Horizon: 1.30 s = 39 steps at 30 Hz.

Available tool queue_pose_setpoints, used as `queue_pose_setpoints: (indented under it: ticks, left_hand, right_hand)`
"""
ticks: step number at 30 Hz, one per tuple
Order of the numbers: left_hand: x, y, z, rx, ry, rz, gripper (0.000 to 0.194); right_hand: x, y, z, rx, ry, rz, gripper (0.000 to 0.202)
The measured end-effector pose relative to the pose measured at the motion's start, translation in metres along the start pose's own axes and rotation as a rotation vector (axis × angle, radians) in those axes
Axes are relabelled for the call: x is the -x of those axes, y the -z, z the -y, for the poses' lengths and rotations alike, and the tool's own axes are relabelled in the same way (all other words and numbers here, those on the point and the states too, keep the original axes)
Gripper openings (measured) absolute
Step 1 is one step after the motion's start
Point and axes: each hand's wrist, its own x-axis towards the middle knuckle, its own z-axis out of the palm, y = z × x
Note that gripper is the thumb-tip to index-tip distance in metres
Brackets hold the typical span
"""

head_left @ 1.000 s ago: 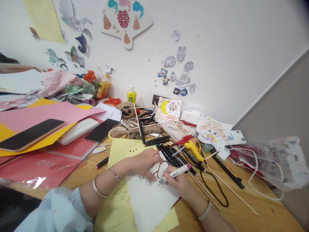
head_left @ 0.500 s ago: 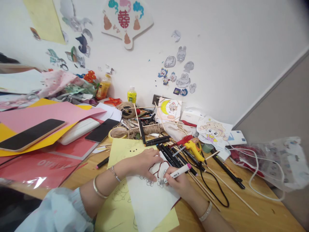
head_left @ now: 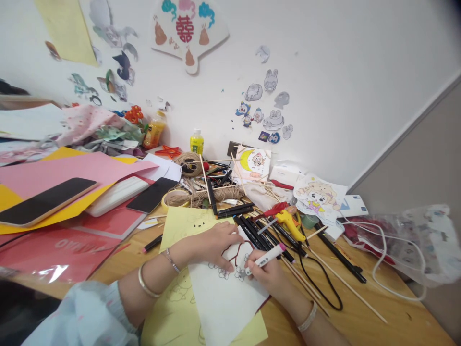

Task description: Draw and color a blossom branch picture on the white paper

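Note:
A white marker (head_left: 267, 256) with a pink end is pinched in my right hand (head_left: 266, 273), its tip at a flower outline on a white sheet (head_left: 219, 307). The sheet bears dark red branch lines and several outlined flowers. Spread over the sheet's upper left part, my left hand (head_left: 216, 245) lies flat with its fingers apart. Beneath the white sheet is a yellow sheet (head_left: 173, 317) with faint pencil drawings. Several black markers (head_left: 252, 230) lie just beyond my hands.
A yellow glue gun (head_left: 291, 225) with a black cord lies to the right, beside thin wooden sticks and a white cable (head_left: 382, 245). Phones (head_left: 46, 201), coloured paper and a red folder (head_left: 65, 250) cover the left. Twine, bottles and drawings stand near the wall.

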Motion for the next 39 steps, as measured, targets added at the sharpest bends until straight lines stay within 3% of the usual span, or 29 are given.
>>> queue_pose_setpoints:
  ticks: [39]
  left_hand:
    - [0.0003,0.0011,-0.0013,-0.035,-0.028,-0.014,0.057]
  right_hand:
    - [-0.0015,0.0001,-0.0023,-0.003,-0.002,0.0,0.03]
